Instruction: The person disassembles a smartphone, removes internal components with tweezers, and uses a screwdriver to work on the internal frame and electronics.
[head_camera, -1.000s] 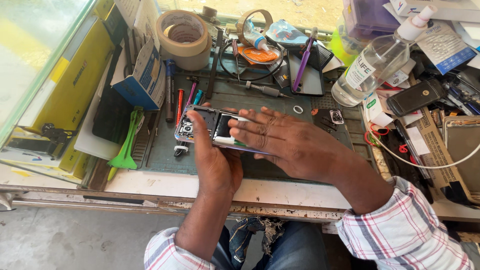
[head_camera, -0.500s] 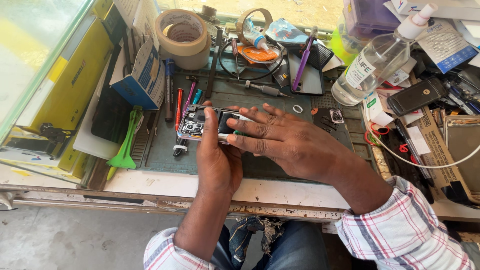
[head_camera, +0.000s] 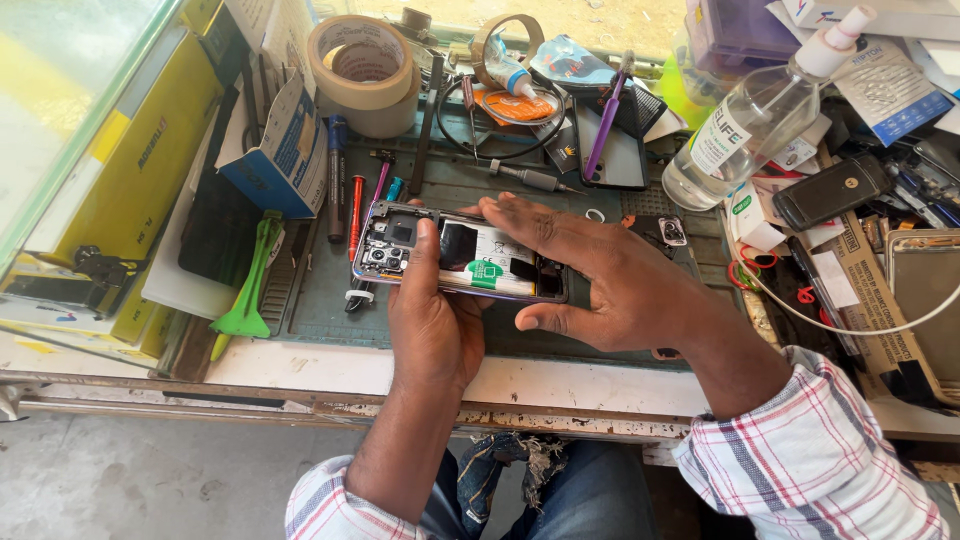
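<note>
Cluttered repair desk (head_camera: 330, 365) with green work mat (head_camera: 330, 310). Right hand (head_camera: 610, 275) lies flat over the opened phone (head_camera: 460, 255), fingers spread and gripping its far and near edges. Left hand (head_camera: 430, 320) cradles it from below, thumb pressed near the camera end. Back cover is off, battery and board exposed, nothing refitted yet. Tape rolls (head_camera: 362, 70) lie beyond the fingers, clear bottle (head_camera: 745, 130) to their right, green pry tool (head_camera: 250, 285) to their left.

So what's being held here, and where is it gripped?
An opened phone, back cover off. The left hand grips its camera end, thumb across the top; the right hand holds the other end.
</note>
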